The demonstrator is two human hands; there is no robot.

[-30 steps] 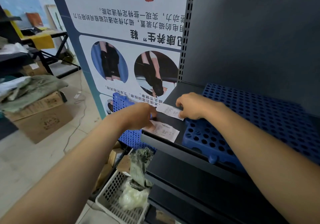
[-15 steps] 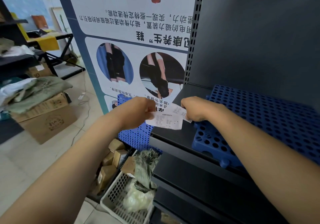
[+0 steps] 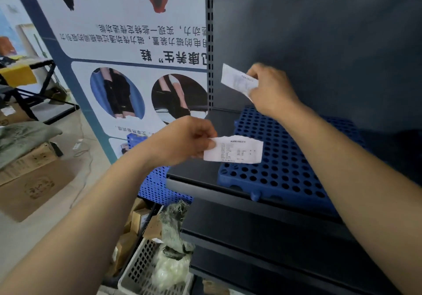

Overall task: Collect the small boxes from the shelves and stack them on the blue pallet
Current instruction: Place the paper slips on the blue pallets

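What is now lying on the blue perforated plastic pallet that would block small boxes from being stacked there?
Nothing visible lies on the blue perforated plastic pallet. The left hand holds one white paper slip above its front corner, and the right hand holds another white slip higher up.

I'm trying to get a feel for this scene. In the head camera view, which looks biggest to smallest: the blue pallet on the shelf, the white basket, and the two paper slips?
1. blue pallet
2. white basket, partly cut off and nearer the camera, so unsure
3. lower paper slip in the left hand
4. upper paper slip in the right hand, partly covered
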